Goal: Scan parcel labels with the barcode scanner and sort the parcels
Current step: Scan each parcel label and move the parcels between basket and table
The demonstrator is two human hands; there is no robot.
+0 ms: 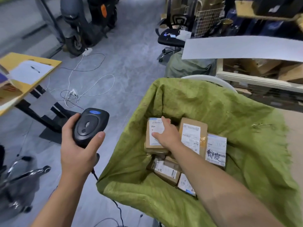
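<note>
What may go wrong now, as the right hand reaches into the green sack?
1. The right hand lies on the cardboard parcel and covers part of its label, so a scan may fail.
2. The cable of the barcode scanner in the left hand hangs beside the green sack and may snag on its rim.

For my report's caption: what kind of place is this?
Probably a small parcel depot: a green sack of labelled parcels, a barcode scanner in the left hand, a shelf of cartons.
</note>
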